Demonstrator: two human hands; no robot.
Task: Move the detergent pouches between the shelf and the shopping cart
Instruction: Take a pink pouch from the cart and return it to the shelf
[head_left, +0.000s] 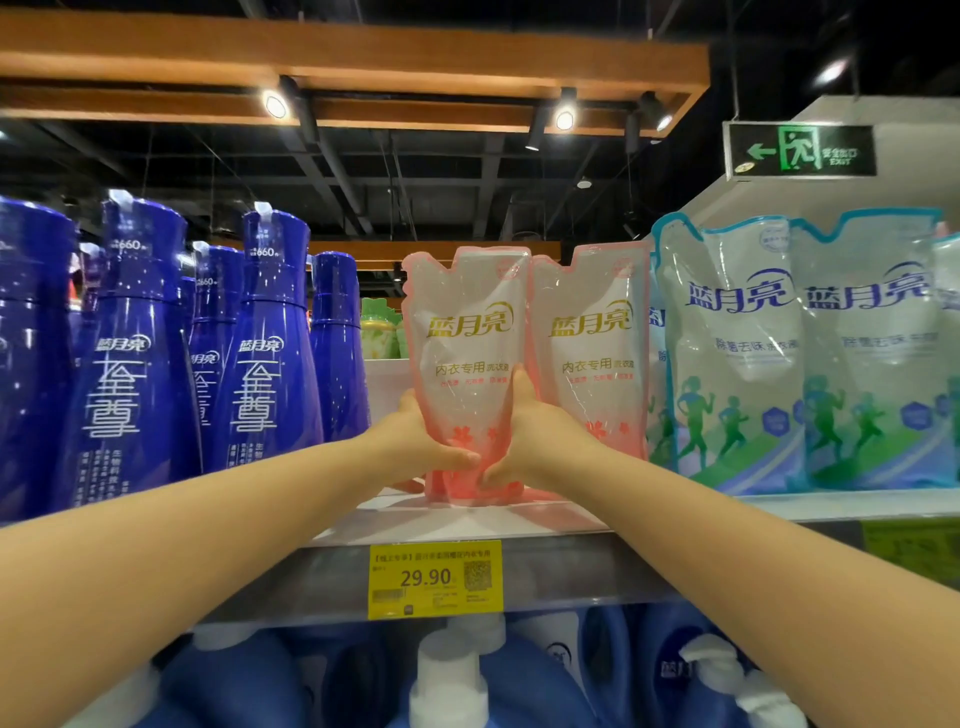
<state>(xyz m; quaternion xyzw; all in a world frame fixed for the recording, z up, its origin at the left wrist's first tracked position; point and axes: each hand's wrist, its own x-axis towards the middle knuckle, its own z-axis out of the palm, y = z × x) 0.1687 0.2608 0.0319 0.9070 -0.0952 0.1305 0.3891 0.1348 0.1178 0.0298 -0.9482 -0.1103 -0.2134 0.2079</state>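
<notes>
"Supermarket aisle, was it?"

"Yes. A dark open ceiling hung overhead, with a long wooden beam (353, 52) and spotlights (275, 106) under it. Below stood a pale shelf (519, 525), loaded from end to end."

"Loaded with what?"

"Tall dark blue bottles (130, 353) filled the left part, and large blue-green pouches (737, 353) stood upright on the right. White-capped blue jugs (452, 675) sat on the level underneath."

"And the detergent pouches?"

"Two pink ones stood in the middle, between the bottles and the blue-green pouches. The held pink pouch (465, 338) was upright, just beside the second pink pouch (587, 332) on its right. Its base was down at the shelf board; whether it rested there or hung just clear could not be told."

"Who had hold of it?"

"Both hands. The left hand (410, 441) clasped the lower left edge, thumb across the front and fingers behind. The right hand (535, 431) clasped the lower right edge the same way, its thumb near the other thumb."

"Anything smaller?"

"A green exit sign (800, 150) hung at the upper right, and a yellow price tag (435, 579) reading 29.90 sat on the shelf's front rail."
</notes>
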